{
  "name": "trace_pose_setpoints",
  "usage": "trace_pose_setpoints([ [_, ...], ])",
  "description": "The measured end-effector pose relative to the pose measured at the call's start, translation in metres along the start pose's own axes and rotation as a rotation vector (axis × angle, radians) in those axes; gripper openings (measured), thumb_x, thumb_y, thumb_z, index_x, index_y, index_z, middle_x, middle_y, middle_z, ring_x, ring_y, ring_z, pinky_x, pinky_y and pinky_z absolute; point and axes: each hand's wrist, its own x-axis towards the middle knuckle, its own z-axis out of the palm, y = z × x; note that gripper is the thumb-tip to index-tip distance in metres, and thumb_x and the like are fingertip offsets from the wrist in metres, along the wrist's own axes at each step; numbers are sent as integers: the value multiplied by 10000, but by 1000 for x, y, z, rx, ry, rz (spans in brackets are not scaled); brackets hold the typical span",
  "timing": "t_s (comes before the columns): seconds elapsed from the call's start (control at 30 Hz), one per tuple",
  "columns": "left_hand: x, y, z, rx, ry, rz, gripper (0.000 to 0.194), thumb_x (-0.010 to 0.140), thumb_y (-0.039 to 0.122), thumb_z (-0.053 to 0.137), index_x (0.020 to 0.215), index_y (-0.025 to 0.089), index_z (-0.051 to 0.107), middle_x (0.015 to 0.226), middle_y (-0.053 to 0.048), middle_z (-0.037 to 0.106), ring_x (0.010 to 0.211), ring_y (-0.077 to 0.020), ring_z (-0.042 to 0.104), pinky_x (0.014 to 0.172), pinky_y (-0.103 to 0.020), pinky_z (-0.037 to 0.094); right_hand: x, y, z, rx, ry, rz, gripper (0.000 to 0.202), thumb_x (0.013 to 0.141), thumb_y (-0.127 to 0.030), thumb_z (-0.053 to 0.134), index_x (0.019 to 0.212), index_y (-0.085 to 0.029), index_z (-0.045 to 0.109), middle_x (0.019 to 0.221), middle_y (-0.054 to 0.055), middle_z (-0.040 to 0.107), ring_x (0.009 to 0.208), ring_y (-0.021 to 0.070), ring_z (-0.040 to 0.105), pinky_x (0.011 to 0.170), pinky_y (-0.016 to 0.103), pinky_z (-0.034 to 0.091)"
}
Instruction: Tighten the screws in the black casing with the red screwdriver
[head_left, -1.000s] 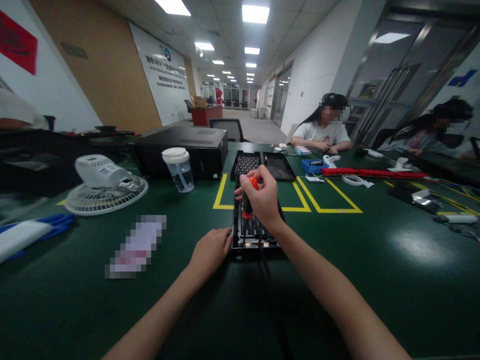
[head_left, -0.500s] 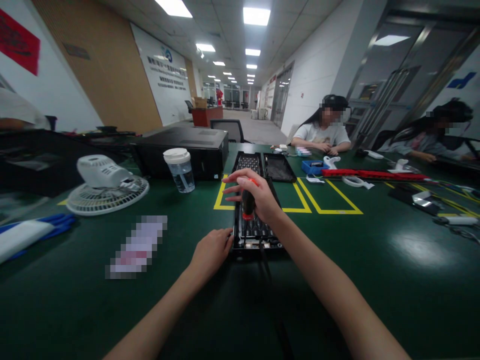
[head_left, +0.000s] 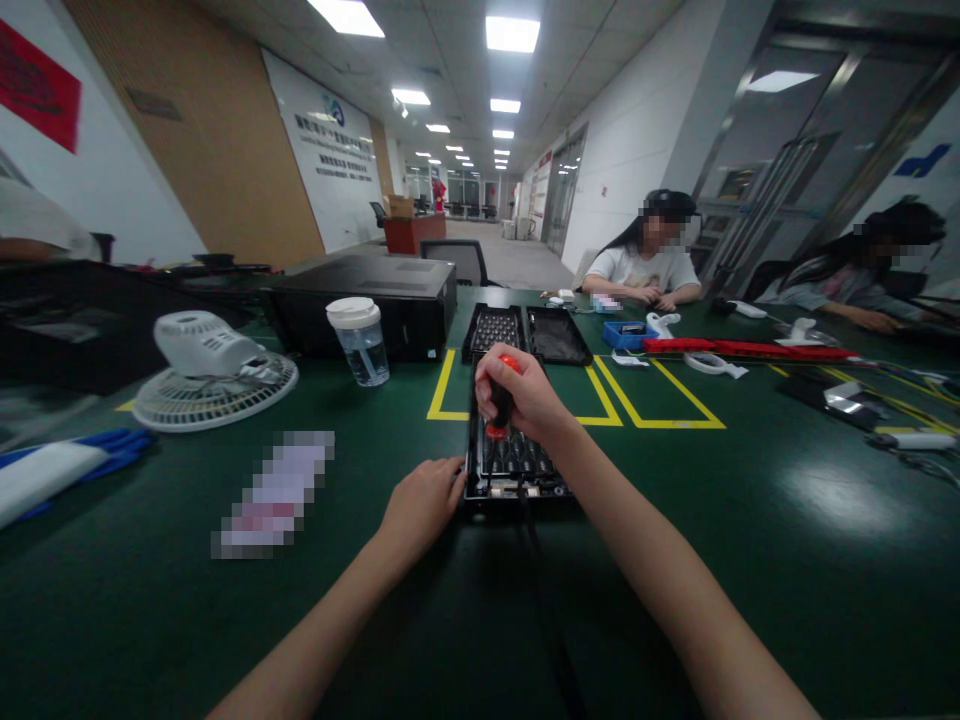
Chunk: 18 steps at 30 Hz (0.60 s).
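One red-and-black screwdriver (head_left: 502, 410), clasped in the grip of the right hand (head_left: 529, 395), shaft downward over the near end of the black case (head_left: 487, 503) | left hand (head_left: 424, 495): at case's left edge, grip indeterminable | case: on green worktop (head_left: 450, 630)

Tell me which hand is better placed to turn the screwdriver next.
Right, most likely: the right hand grips the screwdriver, its shaft pointing down into the black case. The left hand sits low at the case's near left side, seemingly better placed for steadying.
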Motion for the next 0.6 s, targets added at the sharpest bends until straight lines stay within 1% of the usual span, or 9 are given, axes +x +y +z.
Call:
trace_pose_setpoints([
  [0.07, 0, 0, 0, 6, 1, 3, 353, 895, 339, 339, 1129, 217, 574, 1030, -60, 666, 937, -200, 605, 771, -309, 463, 0, 0, 0, 9, 5, 14, 241, 796, -363, 593, 701, -159, 507, 511, -72, 492, 366, 46, 453, 383, 167, 358],
  [0.17, 0, 0, 0, 5, 0, 7, 351, 895, 338, 339, 1130, 221, 573, 1033, -59, 664, 937, -200, 605, 772, -311, 464, -1, 0, 0, 30, -5, 25, 266, 795, -383, 583, 683, -160, 492, 517, -69, 477, 372, 47, 441, 386, 170, 340],
  [0.3, 0, 0, 0, -4, -6, 3, 361, 898, 342, 331, 1139, 218, 569, 1046, -60, 662, 938, -196, 602, 780, -307, 461, -1, -1, -2, 123, -69, 46, 317, 849, -401, 418, 685, -149, 518, 541, -37, 491, 395, 69, 459, 399, 195, 349],
  [0.4, 0, 1, -1, -6, -17, -7, 362, 898, 340, 331, 1138, 214, 571, 1051, -61, 661, 943, -194, 598, 785, -303, 457, -1, -2, -3, 171, -104, 66, 323, 843, -357, 327, 707, -144, 528, 565, -16, 507, 422, 87, 478, 426, 218, 374],
  [0.5, 0, 2, -2, -4, -32, -12, 360, 899, 334, 331, 1138, 211, 571, 1050, -64, 660, 946, -189, 596, 789, -294, 452, 0, -3, -5, 186, -120, 66, 298, 822, -311, 311, 720, -141, 533, 579, -5, 516, 435, 97, 485, 442, 231, 382],
  [0.6, -1, 2, -3, -3, -33, -12, 363, 901, 330, 327, 1147, 210, 566, 1053, -68, 657, 956, -188, 593, 799, -292, 447, 0, -2, -7, 181, -143, 69, 293, 813, -311, 316, 732, -140, 539, 589, 4, 524, 448, 104, 491, 459, 242, 391],
])
